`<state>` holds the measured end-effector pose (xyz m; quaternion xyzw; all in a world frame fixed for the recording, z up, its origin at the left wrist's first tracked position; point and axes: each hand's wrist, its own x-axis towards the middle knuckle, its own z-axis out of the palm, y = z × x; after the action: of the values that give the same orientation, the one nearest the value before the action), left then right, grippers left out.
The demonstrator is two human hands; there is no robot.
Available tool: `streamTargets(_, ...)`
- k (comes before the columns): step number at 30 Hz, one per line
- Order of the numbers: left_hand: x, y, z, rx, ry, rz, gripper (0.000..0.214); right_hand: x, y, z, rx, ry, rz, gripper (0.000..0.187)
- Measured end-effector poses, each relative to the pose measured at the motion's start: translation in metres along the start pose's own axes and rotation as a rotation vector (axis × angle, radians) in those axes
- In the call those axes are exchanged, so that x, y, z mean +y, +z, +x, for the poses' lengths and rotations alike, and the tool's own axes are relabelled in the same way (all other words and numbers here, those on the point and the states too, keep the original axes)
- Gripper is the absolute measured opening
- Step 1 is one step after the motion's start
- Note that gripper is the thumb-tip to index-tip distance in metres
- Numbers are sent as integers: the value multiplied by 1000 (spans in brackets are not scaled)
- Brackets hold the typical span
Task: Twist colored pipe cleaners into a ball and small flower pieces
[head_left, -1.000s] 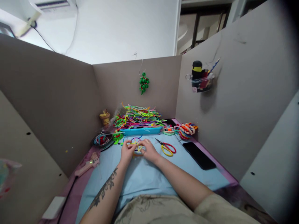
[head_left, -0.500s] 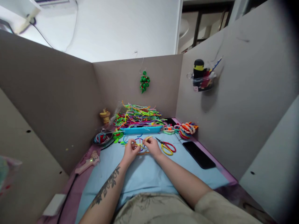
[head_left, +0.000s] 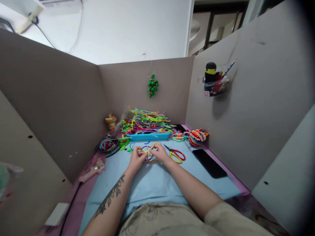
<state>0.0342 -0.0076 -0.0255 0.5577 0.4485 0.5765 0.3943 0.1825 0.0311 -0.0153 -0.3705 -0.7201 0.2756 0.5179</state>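
Both my hands meet over the light blue mat in the middle of the desk. My left hand pinches one end of a yellow pipe cleaner, fingers closed. My right hand is closed on its other side, and the wire bends into a small loop between the two hands. Purple and orange pipe cleaner loops lie on the mat just under my fingers.
Behind my hands a blue tray fronts a pile of coloured pipe cleaners. Red-and-yellow scissors and a black phone lie to the right. A bowl and a pink glue gun sit left. Grey partition walls enclose the desk.
The yellow pipe cleaner has risen off the mat and now arcs into a loop between my hands. My hands have shifted slightly further from me.
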Motion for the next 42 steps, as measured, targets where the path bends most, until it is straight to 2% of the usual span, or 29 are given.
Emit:
streamTargets(6,2,1,-1,-6,24,53,38,3,3,-1,-14,-9,57,3)
streamTargets(12,0,0,-2,-23,13,41,38,8,2,2,32,75,135,4)
streamTargets(19,2,1,-4,-73,13,39,40,4,-1,0,-201,97,185,15)
streamTargets(22,3,1,-3,36,93,116,43,8,1,1,-162,133,166,18)
streamTargets(25,5,0,-3,236,206,245,42,13,3,2,-19,157,158,17)
streamTargets(27,5,-1,-3,276,237,304,37,16,4,3,55,188,175,18)
streamTargets(30,6,0,-5,178,226,316,33,17,6,3,59,232,258,19)
streamTargets(34,6,2,-6,77,204,244,33,16,12,-1,-31,216,356,21)
streamTargets(42,0,0,0,110,121,109,32,17,20,-6,-55,179,301,21)
